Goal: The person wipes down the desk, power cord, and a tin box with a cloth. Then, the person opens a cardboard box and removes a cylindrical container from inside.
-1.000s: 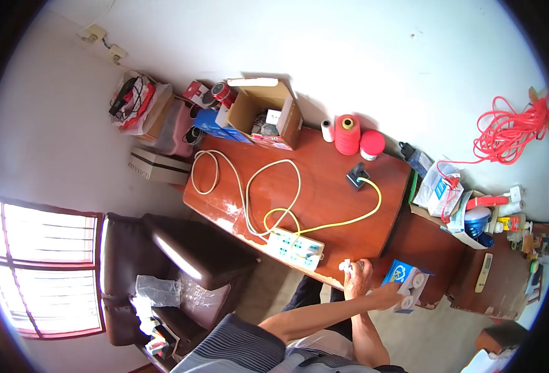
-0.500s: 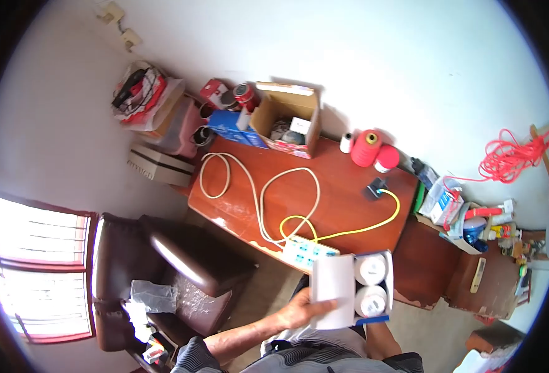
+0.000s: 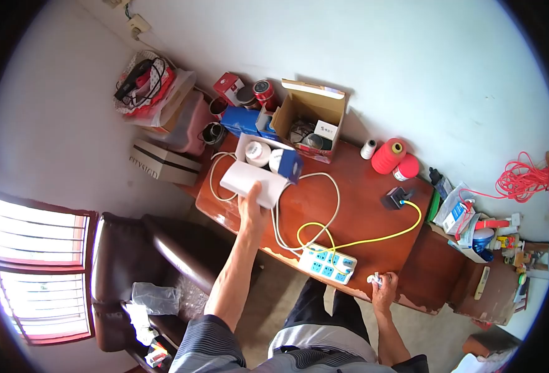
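My left hand point(image 3: 251, 204) is closed on the white flap of a small blue-and-white box point(image 3: 252, 181), holding it over the left part of the desk. Two round white-topped containers point(image 3: 257, 153) sit inside the box. Near the desk's front edge, my right hand point(image 3: 384, 292) has its fingers closed around a small, crumpled-looking white item point(image 3: 374, 280), too small to name. To the left of that hand lies a white power strip point(image 3: 328, 263) with blue sockets. A yellow cable point(image 3: 374, 239) runs from the strip's area to a black adapter point(image 3: 396, 198).
An open cardboard box point(image 3: 311, 112) stands at the back of the reddish-brown desk point(image 3: 367, 211), beside a blue box point(image 3: 240, 121). Red thread spools point(image 3: 389, 155) stand by the wall. A white cable point(image 3: 336, 186) loops across the desktop. A dark brown armchair point(image 3: 122, 267) is at left.
The box with the white containers has moved left and away from me, from the front edge to over the desk, in my left hand. My right hand now shows, holding the small white item.
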Demonstrator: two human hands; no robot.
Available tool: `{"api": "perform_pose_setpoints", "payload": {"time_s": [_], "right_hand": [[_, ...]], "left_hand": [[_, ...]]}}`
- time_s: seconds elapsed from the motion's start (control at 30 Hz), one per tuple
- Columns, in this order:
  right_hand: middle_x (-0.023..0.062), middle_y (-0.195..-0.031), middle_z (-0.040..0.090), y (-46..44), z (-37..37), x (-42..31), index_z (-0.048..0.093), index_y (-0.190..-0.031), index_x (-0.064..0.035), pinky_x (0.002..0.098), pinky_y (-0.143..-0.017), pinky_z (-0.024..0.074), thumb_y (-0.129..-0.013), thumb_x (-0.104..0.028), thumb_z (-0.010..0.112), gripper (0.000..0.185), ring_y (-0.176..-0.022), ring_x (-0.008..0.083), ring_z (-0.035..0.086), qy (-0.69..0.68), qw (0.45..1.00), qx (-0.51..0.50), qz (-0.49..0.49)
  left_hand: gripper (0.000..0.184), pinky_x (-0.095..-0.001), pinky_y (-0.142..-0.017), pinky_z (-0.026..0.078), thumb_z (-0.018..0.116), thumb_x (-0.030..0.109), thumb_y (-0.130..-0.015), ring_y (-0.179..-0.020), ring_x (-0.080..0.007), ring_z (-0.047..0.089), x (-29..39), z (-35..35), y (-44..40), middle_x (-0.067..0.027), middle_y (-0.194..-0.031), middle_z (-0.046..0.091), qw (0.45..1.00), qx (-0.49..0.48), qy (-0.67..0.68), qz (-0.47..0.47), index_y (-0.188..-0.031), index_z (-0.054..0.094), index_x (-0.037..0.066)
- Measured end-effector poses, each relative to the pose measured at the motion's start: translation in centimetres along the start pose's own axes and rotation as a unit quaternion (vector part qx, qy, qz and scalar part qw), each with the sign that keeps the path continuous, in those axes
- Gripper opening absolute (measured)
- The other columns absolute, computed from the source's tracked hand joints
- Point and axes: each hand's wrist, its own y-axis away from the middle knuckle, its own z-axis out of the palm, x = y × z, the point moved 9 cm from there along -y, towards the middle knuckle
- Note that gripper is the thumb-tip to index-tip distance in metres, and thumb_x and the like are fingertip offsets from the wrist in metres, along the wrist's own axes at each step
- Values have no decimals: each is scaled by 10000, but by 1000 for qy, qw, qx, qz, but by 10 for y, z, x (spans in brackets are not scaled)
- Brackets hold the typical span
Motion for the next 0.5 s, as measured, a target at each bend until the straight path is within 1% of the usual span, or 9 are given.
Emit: {"api": "perform_pose_setpoints", "payload": {"time_s": [0.03, 0.13, 0.23, 0.4, 0.47, 0.5], "right_hand": [[180, -1210, 540, -1, 0, -1, 620, -1046, -55, 476, -942, 480, -764, -71, 805, 338, -1125, 385, 558, 0, 1000, 0, -1], [186, -1201, 527, -1, 2, 1, 597, -1051, -40, 475, -954, 468, -768, -69, 786, 342, -1117, 395, 548, 9, 1000, -20, 10], [185, -1202, 526, -1, 1, 0, 598, -1057, -41, 475, -956, 464, -770, -72, 785, 344, -1119, 393, 544, 16, 1000, -23, 12], [181, -1179, 538, -2, 1, 0, 611, -1035, -38, 469, -935, 469, -771, -74, 783, 316, -1099, 385, 556, 8, 1000, -18, 20], [181, -1175, 543, -3, 0, -2, 615, -1033, -38, 468, -928, 472, -775, -80, 780, 309, -1092, 384, 560, 8, 1000, -18, 16], [181, -1172, 547, -4, -1, -5, 618, -1031, -39, 467, -922, 474, -779, -86, 778, 302, -1086, 382, 564, 7, 1000, -17, 12]], "left_hand": [[480, -378, -898, 590, 654, 87, -927, -1088, -241, 657, -1, -2, -14, -104, -1200, 615, 1000, 21, 2, 6, -1366, 467, 31], [470, -366, -898, 591, 644, 72, -933, -1085, -236, 656, -10, -3, -48, -96, -1203, 616, 1000, 13, 12, 26, -1366, 467, 33], [452, -372, -893, 596, 637, 60, -934, -1077, -233, 658, -21, -5, -65, -92, -1201, 617, 1000, 10, 0, -7, -1355, 473, 43], [442, -370, -882, 600, 644, 47, -926, -1069, -233, 661, -43, -20, -74, -95, -1196, 618, 999, 44, 5, -16, -1337, 482, 57], [429, -433, -913, 584, 651, 142, -951, -1100, -253, 645, -40, -18, -74, -96, -1199, 615, 999, 45, -27, 1, -1341, 485, 80], [429, -433, -913, 584, 651, 142, -951, -1100, -253, 645, -38, -16, -72, -96, -1199, 615, 999, 44, -29, -4, -1341, 485, 80]]}}
